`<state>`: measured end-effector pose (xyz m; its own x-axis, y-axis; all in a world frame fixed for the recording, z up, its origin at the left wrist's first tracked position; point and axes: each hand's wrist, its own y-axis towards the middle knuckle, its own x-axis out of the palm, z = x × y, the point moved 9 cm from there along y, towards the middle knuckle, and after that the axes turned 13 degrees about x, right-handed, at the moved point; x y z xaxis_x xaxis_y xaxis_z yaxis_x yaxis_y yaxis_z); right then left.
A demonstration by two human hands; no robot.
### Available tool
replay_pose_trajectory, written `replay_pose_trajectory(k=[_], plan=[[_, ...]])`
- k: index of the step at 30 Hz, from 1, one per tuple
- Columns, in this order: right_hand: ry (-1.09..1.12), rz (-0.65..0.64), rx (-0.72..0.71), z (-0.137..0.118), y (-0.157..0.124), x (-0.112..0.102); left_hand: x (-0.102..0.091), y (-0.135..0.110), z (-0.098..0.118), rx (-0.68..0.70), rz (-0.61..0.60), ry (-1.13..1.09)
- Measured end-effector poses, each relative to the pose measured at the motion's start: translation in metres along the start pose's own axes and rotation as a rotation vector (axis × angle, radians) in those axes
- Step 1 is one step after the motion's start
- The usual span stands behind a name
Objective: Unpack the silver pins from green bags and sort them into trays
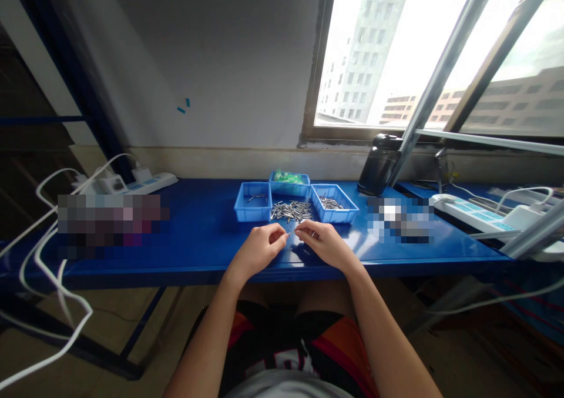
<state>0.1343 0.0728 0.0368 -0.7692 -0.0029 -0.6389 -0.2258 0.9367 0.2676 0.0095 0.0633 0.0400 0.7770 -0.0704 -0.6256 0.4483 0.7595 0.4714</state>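
Observation:
My left hand (264, 245) and my right hand (324, 242) are close together over the near part of the blue table, fingertips pinched. Between them is a small thin metal piece (291, 232), gripped from both sides; its exact kind is too small to make out. Just beyond lies a loose pile of slim metal pieces (291, 211). Blue bins surround the pile: the left bin (253, 214) has a few metal pieces in it, the right bin (337, 216) holds many, and the back bin (275, 184) contains green items (288, 177).
A dark bottle (379, 166) stands at the back right by a metal post. Power strips lie at the left (152, 183) and right (473, 213), with white cables (39, 263) hanging over the left side. Blurred-out items sit on both sides of the table (198, 251).

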Motion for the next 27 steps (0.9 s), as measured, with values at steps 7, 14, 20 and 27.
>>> replay_pose_trajectory(k=[7,14,20,27], plan=[[-0.017,0.016,-0.004,-0.0010,-0.0004,-0.0014,-0.0016,-0.0001,0.0016,0.004,0.007,-0.001],[-0.008,0.001,0.008,-0.0001,0.0004,-0.0009,0.0001,0.0002,-0.0027,0.001,0.005,-0.011],[0.011,-0.001,0.009,0.0001,-0.0001,-0.0011,0.0002,0.0000,-0.0017,-0.002,0.000,-0.029],[-0.006,0.015,-0.016,0.0007,0.0001,-0.0011,0.0000,-0.0007,0.0029,0.019,-0.006,-0.034]])
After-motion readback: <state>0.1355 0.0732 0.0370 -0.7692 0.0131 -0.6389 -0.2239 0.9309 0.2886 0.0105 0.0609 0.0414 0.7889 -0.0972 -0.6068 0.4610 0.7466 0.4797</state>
